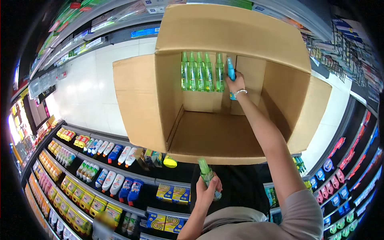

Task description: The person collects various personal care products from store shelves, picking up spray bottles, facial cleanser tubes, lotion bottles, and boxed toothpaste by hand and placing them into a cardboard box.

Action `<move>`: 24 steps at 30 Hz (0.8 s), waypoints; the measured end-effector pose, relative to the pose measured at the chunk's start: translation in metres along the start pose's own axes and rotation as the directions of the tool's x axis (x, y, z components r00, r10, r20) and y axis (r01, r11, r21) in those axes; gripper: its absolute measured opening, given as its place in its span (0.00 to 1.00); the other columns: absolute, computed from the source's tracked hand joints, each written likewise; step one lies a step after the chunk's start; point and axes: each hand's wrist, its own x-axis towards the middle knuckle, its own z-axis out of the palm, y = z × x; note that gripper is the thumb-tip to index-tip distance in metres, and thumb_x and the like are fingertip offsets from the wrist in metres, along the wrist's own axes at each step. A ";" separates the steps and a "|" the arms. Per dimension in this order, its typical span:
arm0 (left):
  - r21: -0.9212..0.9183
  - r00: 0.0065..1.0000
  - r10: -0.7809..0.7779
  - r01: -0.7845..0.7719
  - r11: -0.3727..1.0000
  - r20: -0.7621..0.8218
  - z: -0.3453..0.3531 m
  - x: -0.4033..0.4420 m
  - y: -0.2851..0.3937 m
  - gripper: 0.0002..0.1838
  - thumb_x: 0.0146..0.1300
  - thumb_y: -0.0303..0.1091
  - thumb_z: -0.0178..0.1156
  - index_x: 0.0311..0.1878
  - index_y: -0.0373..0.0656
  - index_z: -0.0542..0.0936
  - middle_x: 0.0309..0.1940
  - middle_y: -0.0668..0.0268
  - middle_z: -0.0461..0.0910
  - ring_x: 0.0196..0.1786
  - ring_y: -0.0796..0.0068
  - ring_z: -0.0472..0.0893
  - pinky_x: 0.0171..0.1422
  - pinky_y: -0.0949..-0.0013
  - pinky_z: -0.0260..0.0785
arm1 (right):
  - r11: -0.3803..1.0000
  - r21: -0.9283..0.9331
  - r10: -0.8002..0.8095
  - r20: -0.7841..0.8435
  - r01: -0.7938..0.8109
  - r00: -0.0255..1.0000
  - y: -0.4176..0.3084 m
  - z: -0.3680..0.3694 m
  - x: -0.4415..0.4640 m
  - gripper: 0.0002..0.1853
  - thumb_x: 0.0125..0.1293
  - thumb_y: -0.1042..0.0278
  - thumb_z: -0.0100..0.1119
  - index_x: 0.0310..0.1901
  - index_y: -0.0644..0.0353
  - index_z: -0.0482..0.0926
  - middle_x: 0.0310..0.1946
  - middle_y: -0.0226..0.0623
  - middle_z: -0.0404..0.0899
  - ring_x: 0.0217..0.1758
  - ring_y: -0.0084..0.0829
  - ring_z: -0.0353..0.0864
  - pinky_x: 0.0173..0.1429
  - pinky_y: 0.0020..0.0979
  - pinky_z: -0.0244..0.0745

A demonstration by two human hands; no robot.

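My right hand (236, 82) reaches into the large cardboard box (208, 132) with its fingers wrapped round a blue spray bottle (231, 69). Left of that hand, several green spray bottles (200, 72) stand in a row against the box's far wall, the nearest one slightly apart from the others. Outside the box, in front of my body, my left hand (208, 186) grips a green spray bottle (205, 168) with its cap pointing toward the box. The lower part of this bottle is partly hidden by my fingers.
The box's flaps (136, 100) spread outward on all sides. Shelves of yellow bottles (82, 196), white bottles (108, 182) and yellow-blue cartons (172, 193) run along the lower left. More stocked racks (340, 188) stand at right. Pale floor tiles (96, 80) show left of the box.
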 end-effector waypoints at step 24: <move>0.540 0.842 0.423 -0.540 0.645 0.336 0.044 0.201 0.078 0.13 0.57 0.40 0.58 0.32 0.39 0.74 0.22 0.69 0.71 0.26 0.79 0.68 0.31 0.75 0.60 | 0.985 -0.028 -0.170 0.068 0.172 0.983 -0.095 -0.112 -0.091 0.11 0.54 0.64 0.51 0.38 0.56 0.71 0.30 0.43 0.76 0.33 0.43 0.76 0.37 0.41 0.71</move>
